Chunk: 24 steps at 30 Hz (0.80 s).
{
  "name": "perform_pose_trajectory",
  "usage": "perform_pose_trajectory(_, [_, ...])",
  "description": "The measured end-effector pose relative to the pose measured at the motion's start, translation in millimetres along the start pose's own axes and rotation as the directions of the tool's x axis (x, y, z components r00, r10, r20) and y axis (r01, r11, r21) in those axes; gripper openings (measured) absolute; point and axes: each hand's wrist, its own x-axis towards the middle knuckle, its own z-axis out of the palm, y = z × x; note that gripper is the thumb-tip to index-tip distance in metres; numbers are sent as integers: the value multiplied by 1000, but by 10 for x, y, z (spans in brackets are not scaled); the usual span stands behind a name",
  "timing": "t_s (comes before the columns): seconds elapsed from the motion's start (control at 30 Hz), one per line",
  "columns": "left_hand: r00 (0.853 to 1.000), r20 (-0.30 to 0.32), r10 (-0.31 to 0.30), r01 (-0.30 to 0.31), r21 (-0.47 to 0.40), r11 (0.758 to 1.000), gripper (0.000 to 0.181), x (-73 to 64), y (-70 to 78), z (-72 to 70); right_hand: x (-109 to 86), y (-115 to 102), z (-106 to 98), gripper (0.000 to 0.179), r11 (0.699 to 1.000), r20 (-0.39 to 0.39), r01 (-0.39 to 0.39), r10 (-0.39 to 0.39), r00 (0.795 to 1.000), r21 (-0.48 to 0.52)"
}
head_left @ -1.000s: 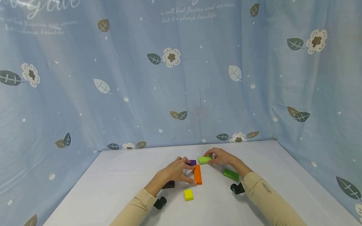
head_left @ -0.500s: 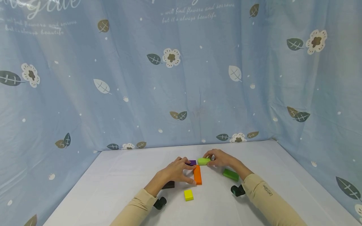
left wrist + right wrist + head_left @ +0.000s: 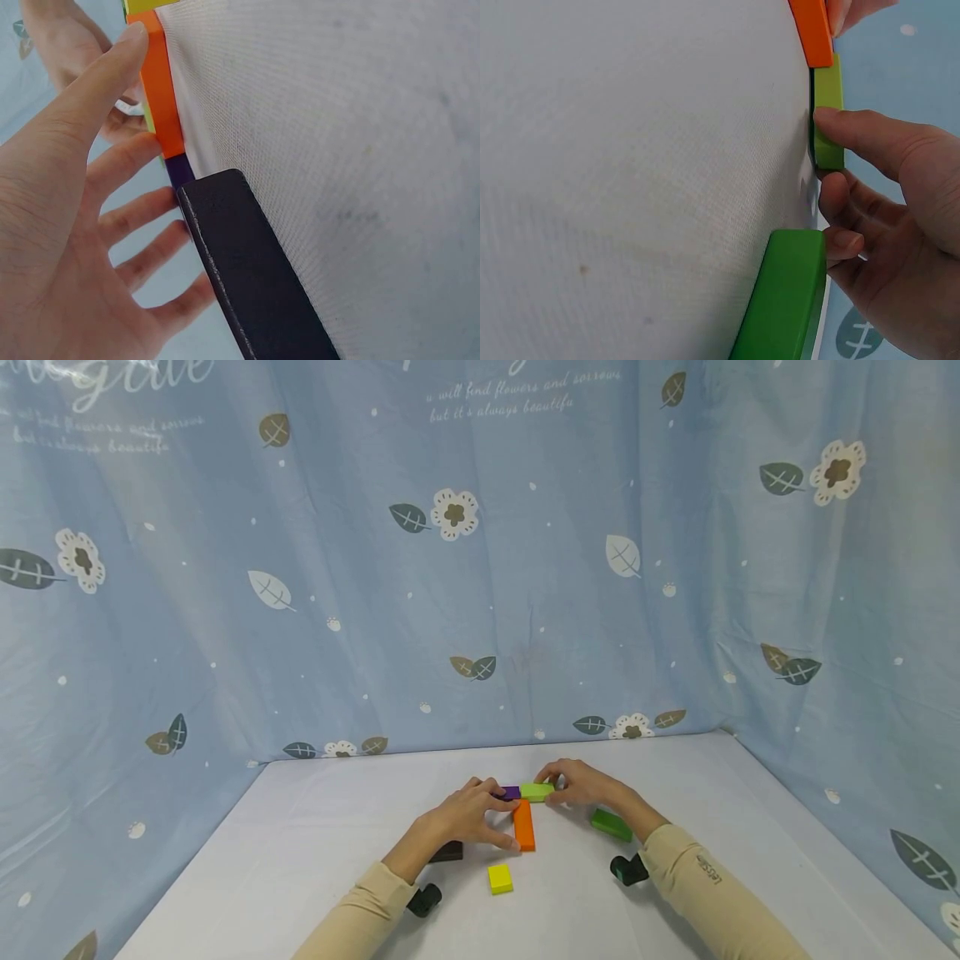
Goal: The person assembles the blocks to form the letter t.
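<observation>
Thumb and fingers of my right hand (image 3: 581,782) pinch a light green block (image 3: 536,792), with the thumb on its near side (image 3: 829,124). The light green block's left end meets a purple block (image 3: 512,792), partly covered by my left hand (image 3: 467,814). Running toward me below them is an orange block (image 3: 524,827). In the left wrist view, the left thumb and index finger are spread along the orange block (image 3: 161,90), touching near its two ends. The other left fingers reach past the purple block (image 3: 179,171) and a dark block (image 3: 247,262).
A yellow block (image 3: 500,879) lies nearer to me on the white table (image 3: 570,910). By the right forearm is a dark green block (image 3: 612,824). Black wrist devices (image 3: 425,900) show under both sleeves. A blue patterned curtain (image 3: 525,610) closes off the back and sides.
My right hand has slid the light green block left and slightly toward me, closing the gap to the purple block. The left hand has stayed in place.
</observation>
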Motion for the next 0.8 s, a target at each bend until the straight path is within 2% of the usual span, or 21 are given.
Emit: perform_pose_trajectory(0.8, [1000, -4, 8, -8, 7, 1000, 77, -10, -1, -2, 9, 0, 25, 32, 1000, -1, 6, -6, 1000, -3])
